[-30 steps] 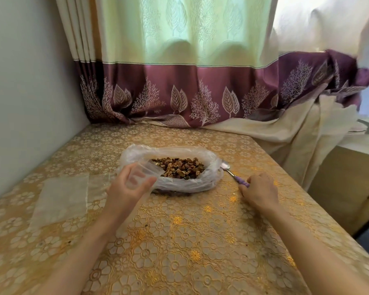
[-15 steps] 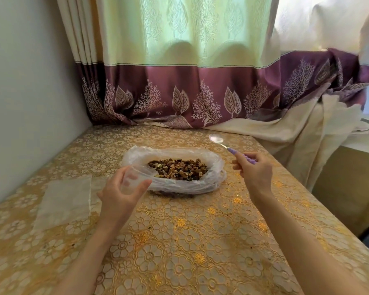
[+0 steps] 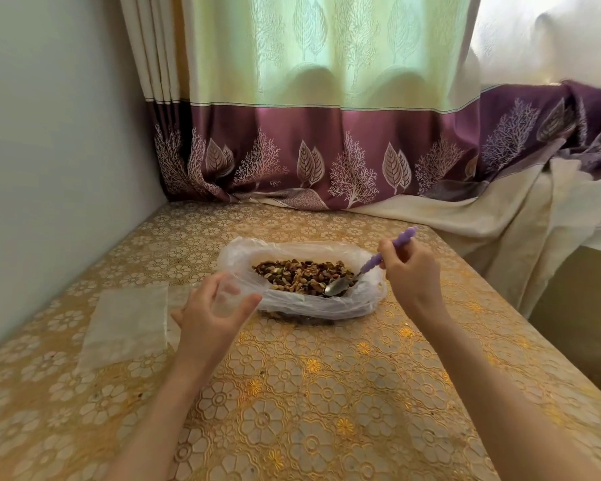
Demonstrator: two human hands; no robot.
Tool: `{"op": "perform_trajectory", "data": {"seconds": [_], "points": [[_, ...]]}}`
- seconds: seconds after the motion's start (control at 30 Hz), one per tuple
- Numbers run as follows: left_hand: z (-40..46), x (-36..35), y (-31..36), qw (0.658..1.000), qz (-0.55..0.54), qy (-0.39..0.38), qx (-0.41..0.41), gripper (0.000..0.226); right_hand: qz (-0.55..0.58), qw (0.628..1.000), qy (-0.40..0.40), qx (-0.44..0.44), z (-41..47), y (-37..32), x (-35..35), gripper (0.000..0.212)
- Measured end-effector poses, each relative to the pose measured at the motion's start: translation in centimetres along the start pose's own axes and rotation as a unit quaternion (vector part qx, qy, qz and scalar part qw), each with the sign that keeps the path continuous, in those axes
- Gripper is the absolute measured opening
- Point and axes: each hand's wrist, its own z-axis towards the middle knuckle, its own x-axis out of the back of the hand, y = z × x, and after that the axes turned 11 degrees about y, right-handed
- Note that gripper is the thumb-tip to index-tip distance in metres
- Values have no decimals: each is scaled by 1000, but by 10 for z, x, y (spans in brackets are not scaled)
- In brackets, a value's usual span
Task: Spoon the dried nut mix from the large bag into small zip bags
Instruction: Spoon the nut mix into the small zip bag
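2 hands: right hand (image 3: 410,269) fingers clamped on spoon (image 3: 368,269) in nut mix (image 3: 302,274); left hand (image 3: 212,314) fingers curled round small zip bag (image 3: 228,300)

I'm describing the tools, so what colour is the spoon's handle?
Light purple, with a beaded shape; the spoon shows it best in the head view, held by the right hand.

Table with gold floral cloth (image 3: 292,411), green-and-purple leaf-print curtain (image 3: 309,133) behind it, grey wall (image 3: 49,133) at left.

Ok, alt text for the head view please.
A right hand dips a purple-handled spoon into the nut mix in an open large bag, while the left hand holds a small clear zip bag beside it.
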Motion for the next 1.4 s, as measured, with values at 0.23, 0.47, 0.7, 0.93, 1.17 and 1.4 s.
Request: {"op": "perform_trajectory", "data": {"seconds": [0.23,0.47,0.7,0.93,1.17,1.4], "points": [[1,-3,-5,1000,7,-15,1,56,21,1000,17,-9,-20,4,-20,29],[-1,-5,-2,999,23,-41,-5,60,66,995,-38,-62,-31,17,-28,19],[-2,-3,-2,999,8,-48,11,63,169,958,-4,-232,-35,28,-38,27],[-1,-3,-3,998,20,-61,22,69,214,940,-34,-265,-33,30,-38,29],[-2,-6,-5,998,17,-56,34,88,252,919,-17,-303,-32,27,-37,29],[-2,-8,-9,996,-9,-60,58,85,235,932,-2,-276,-32,21,-36,32]]}}
